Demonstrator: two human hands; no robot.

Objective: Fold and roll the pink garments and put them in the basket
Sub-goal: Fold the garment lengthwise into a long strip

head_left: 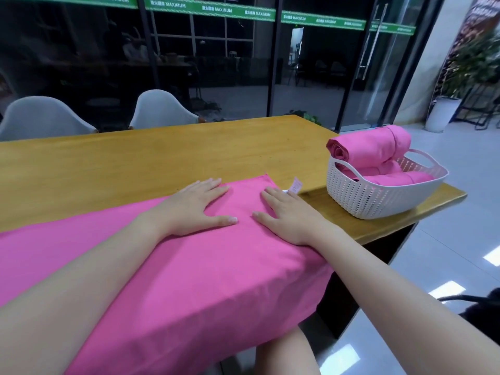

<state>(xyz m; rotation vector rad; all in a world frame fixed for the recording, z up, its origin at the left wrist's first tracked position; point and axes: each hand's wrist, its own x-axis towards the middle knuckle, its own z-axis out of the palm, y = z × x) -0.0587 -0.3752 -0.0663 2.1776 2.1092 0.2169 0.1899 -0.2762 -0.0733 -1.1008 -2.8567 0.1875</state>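
Both hands, left hand [198, 205] and right hand [288, 213], press flat, fingers spread, smoothing the pink garment [216, 280] beside the white basket [378, 196] before rolling.

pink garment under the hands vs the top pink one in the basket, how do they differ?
The flat garment lies spread on the table, draping over its near edge; the rolled garment sits atop others in the basket. Left hand and right hand press the flat garment; nothing touches the rolled garment. Both are the same pink.
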